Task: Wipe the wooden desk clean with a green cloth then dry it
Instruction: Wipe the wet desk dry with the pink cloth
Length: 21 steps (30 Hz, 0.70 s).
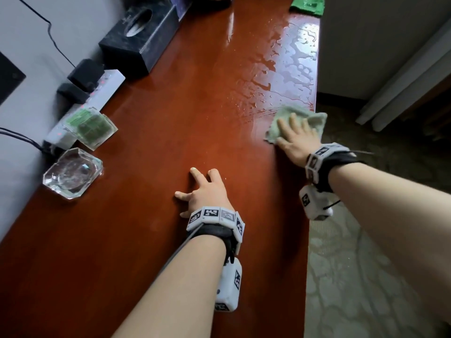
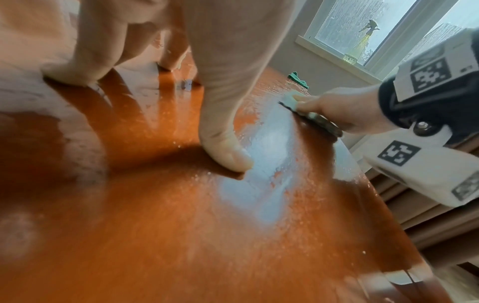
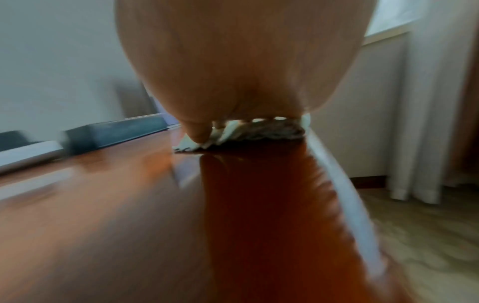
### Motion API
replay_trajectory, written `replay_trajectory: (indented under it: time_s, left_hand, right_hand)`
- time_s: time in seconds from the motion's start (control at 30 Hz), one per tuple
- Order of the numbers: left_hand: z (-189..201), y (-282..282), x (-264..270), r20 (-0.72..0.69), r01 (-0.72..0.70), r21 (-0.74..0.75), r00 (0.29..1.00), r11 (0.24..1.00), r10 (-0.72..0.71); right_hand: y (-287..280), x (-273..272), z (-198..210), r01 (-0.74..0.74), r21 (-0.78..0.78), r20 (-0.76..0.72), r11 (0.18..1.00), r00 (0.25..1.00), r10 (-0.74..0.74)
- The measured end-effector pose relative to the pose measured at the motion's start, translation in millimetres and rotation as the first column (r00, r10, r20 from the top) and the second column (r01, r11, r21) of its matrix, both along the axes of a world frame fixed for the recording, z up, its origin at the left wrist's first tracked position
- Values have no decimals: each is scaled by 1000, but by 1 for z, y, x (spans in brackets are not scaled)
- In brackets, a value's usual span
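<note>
We are standing at a long desk (image 1: 151,132) of glossy red-brown wood, running away from us along a grey wall on the left. On the right side a carpet (image 1: 353,276) with a pale pattern is lying, and white curtains (image 1: 402,76) are hanging at the far right. Far on the right part of the desk, water (image 1: 292,62) is shining in puddles and drops.

Our right hand (image 1: 295,140) is lying flat with straight, spread fingers on a pale cloth (image 1: 314,118), soft and crumpled, and is pressing it to the wood near the right edge. Our left hand (image 1: 207,189) is holding nothing; its spread fingertips are leaning on the desk in the middle. A green cloth (image 1: 308,4) is lying bunched at the far right corner.

Along the wall a black tissue box (image 1: 141,37), a white power strip (image 1: 97,96) with black plugs, and a faceted glass ashtray (image 1: 72,176) are standing.
</note>
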<state>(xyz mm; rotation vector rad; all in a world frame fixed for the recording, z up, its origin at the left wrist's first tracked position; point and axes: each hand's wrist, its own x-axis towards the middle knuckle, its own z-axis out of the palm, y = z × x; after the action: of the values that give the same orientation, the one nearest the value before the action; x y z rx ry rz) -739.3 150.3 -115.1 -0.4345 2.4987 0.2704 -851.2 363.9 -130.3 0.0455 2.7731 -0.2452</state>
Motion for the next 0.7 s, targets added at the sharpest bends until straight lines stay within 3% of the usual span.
replay_trajectory:
  time_s: [0.07, 0.13, 0.2, 0.27, 0.37, 0.43, 0.53, 0.6, 0.7]
  left_hand:
    - [2, 1, 0, -4, 1, 4, 1000, 1000, -1]
    - [2, 2, -1, -2, -1, 0, 1000, 1000, 1]
    - [0, 3, -2, -5, -12, 3, 1000, 1000, 12]
    - [-3, 3, -2, -31, -10, -21, 999, 1000, 9]
    - [-4, 4, -3, -56, -21, -46, 998, 999, 19]
    - [-3, 3, -4, -58, -22, -51, 998, 998, 19]
    - [-3, 3, -3, -35, -7, -49, 999, 999, 5]
    - [-2, 4, -2, -34, -11, -29, 999, 1000, 10]
    - [1, 4, -2, -17, -13, 8, 1000, 1000, 13]
  right_hand:
    - [15, -9, 4, 146, -4, 30, 989, 989, -145]
    - [6, -14, 7, 173, 10, 44, 985, 984, -173]
    - [-23, -8, 7, 47, 25, 35, 999, 998, -48]
    - [-64, 9, 7, -182, -5, 31, 983, 983, 182]
    - [-116, 40, 15, -498, -95, 21, 862, 864, 502]
    - [-119, 45, 15, -559, -151, 5, 815, 824, 567]
    - [-86, 29, 9, -490, -74, -24, 869, 872, 489]
    - [-50, 12, 3, -274, -61, -15, 960, 962, 274]
    - [-10, 0, 1, -16, -6, -37, 1000, 999, 16]
